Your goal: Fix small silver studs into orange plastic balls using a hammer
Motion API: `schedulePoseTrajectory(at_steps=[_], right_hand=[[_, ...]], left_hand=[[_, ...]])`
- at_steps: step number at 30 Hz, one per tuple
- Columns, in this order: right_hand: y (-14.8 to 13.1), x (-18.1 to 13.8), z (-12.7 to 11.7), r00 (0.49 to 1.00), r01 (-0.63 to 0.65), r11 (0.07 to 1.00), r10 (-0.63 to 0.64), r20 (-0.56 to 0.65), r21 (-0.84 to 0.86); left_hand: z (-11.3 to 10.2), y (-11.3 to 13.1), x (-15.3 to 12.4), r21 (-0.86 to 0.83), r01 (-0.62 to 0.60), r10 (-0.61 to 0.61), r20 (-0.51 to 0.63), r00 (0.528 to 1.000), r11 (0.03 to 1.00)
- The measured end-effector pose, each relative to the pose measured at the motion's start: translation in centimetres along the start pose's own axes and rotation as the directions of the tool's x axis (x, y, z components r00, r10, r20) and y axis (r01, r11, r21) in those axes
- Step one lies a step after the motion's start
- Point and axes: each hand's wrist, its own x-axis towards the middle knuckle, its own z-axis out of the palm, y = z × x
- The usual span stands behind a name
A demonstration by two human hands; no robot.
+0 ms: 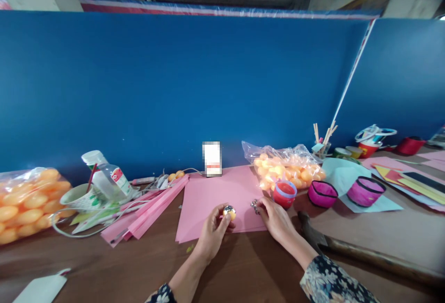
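Note:
My left hand (212, 229) is closed around a small shiny ball (229, 212), mirror-like on top and yellowish below. Between the fingertips of my right hand (274, 217) is a small silvery metal piece (255, 206), too small to make out exactly. Both hands are over the near part of a pink paper sheet (215, 201), a short gap between them. Just right of my right hand stands a red cup (285, 195) with a pale purple rim. A clear bag of orange balls (288, 170) lies behind it.
Two magenta fabric containers (322, 194) and a wooden-handled hammer (368, 249) are at right. Pink paper strips (149, 210), a cable, a plastic bottle (111, 175) and another bag of orange balls (31, 201) are at left. A blue partition (174, 85) rises behind.

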Motion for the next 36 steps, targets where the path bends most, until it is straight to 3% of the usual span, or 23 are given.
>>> schedulePoseTrajectory(at_steps=[18, 36], right_hand=[[0.16, -0.07, 0.11, 1.000, 0.008, 1.000, -0.008, -0.013, -0.004], [-0.06, -0.11, -0.10, 1.000, 0.006, 1.000, -0.006, 0.003, 0.031]], left_hand=[[-0.04, -0.37, 0.05, -0.135, 0.040, -0.045, -0.035, 0.998, 0.990], [-0.43, -0.74, 0.06, -0.011, 0.032, -0.032, 0.005, 0.999, 0.999]])
